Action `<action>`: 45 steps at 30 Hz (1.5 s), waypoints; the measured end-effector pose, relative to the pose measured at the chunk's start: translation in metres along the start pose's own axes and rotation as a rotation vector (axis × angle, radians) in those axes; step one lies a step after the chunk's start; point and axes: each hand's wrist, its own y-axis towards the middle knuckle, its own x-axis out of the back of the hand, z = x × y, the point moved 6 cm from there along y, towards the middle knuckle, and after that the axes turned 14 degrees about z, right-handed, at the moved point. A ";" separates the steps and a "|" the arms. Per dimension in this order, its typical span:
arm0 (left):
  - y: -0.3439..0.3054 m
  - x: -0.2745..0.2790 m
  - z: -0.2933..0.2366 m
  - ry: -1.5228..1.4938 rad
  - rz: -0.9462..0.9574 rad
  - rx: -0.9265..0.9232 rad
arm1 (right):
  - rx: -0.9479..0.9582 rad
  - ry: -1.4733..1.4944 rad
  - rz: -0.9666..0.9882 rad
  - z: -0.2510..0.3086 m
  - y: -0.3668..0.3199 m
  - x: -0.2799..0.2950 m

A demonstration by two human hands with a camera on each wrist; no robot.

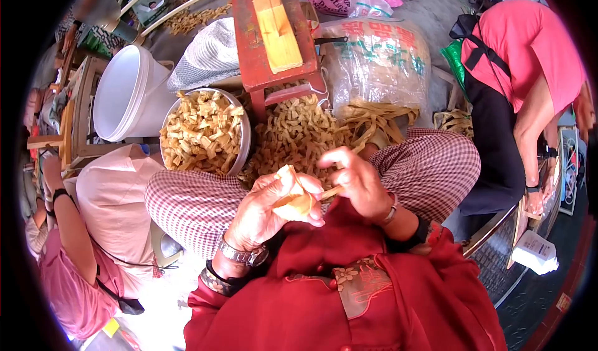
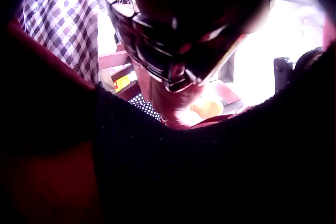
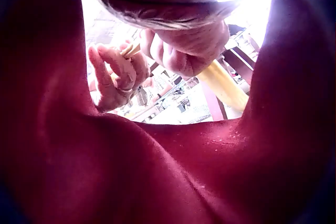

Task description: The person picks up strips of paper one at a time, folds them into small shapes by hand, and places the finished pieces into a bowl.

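My left hand point(image 1: 265, 209) grips a pale yellow folded strip piece point(image 1: 295, 206) in front of the red shirt, its fingers curled round it. Close to its right, my right hand point(image 1: 361, 186) pinches the tan strip end point(image 1: 332, 193) that runs out from that piece. In the right wrist view the right hand point(image 3: 184, 48) has curled fingers, and the left hand point(image 3: 118, 74) is beside it with the strip between them. The left wrist view is mostly dark sleeve and watch point(image 2: 157, 50); the held piece cannot be made out there.
A bucket point(image 1: 244, 140) of folded pieces stands beyond the left knee, with an empty white bucket point(image 1: 118, 95) farther left. Ahead are a red bench point(image 1: 249, 46) bearing a wooden block point(image 1: 274, 27), heaped folded pieces point(image 1: 299, 127), long strips point(image 1: 380, 117) and a plastic sack point(image 1: 380, 64). People sit on both sides.
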 end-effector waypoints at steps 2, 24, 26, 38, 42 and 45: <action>-0.005 0.002 -0.004 -0.043 -0.020 -0.065 | -0.010 0.042 -0.081 0.001 -0.009 0.012; -0.018 0.012 -0.020 -0.162 -0.119 -0.236 | -0.138 -0.127 0.366 0.029 -0.002 -0.021; -0.021 0.015 -0.023 -0.196 -0.113 -0.264 | -0.148 -0.118 0.373 0.026 -0.007 -0.018; -0.022 0.019 -0.026 0.547 -0.412 0.013 | -0.158 -0.182 0.321 0.005 -0.006 -0.017; -0.020 0.019 -0.029 0.501 -0.449 -0.025 | -0.225 -0.060 0.313 0.017 0.005 -0.023; -0.015 0.014 -0.030 0.464 -0.444 -0.090 | -0.087 -0.216 0.305 0.022 0.019 -0.024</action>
